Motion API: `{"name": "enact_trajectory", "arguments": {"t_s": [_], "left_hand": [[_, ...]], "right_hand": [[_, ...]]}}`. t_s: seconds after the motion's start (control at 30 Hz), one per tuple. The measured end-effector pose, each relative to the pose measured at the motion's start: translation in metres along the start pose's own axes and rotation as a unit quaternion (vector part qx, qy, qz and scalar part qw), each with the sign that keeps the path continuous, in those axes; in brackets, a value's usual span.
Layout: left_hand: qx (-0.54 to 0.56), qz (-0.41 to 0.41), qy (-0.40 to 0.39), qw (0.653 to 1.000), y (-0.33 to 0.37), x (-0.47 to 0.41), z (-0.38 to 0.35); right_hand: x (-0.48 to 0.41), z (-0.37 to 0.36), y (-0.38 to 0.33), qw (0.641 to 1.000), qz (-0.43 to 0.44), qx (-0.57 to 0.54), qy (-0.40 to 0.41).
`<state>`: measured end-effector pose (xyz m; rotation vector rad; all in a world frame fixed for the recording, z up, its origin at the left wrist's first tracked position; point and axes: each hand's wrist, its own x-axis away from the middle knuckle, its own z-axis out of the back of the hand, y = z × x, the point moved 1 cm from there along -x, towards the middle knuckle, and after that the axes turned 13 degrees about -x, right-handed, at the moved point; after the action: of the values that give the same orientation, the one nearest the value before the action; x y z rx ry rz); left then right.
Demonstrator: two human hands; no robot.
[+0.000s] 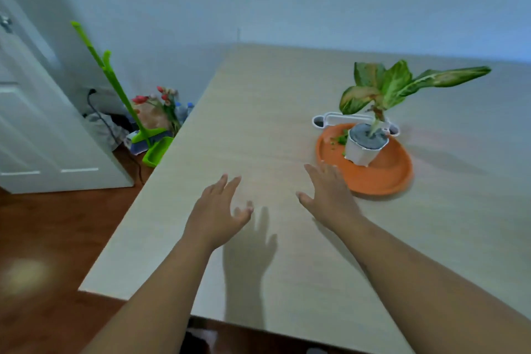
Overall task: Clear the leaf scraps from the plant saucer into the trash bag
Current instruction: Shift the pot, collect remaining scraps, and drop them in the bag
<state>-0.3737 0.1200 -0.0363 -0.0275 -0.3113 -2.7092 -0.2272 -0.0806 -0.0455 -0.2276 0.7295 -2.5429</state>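
Note:
An orange plant saucer (382, 178) lies on the table at the right. In it stands a white pot (362, 152) holding a green leafy plant (393, 86). Small green leaf scraps (340, 141) lie in the saucer's left part, beside the pot. My right hand (330, 195) hovers open just left of the saucer's near rim, fingers spread. My left hand (219, 210) hovers open over the table's middle, apart from the saucer. No trash bag is in view.
The beige table (258, 123) has its left edge over a wooden floor. A white oblong holder (339, 119) sits behind the saucer. On the floor at the left stand a green broom and dustpan (149, 141), flowers (161, 106) and a white door.

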Motion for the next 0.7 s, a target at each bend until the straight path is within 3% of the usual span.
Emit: {"name": "enact_trajectory", "arguments": {"t_s": [0.3, 0.7], "left_hand": [[0.009, -0.035, -0.016, 0.999, 0.104, -0.09, -0.032], [0.015, -0.03, -0.075, 0.997, 0.177, -0.163, -0.071]], "right_hand": [[-0.071, 0.067, 0.117, 0.995, -0.049, -0.004, 0.09], [-0.131, 0.074, 0.182, 0.997, -0.006, -0.027, 0.069]]}}
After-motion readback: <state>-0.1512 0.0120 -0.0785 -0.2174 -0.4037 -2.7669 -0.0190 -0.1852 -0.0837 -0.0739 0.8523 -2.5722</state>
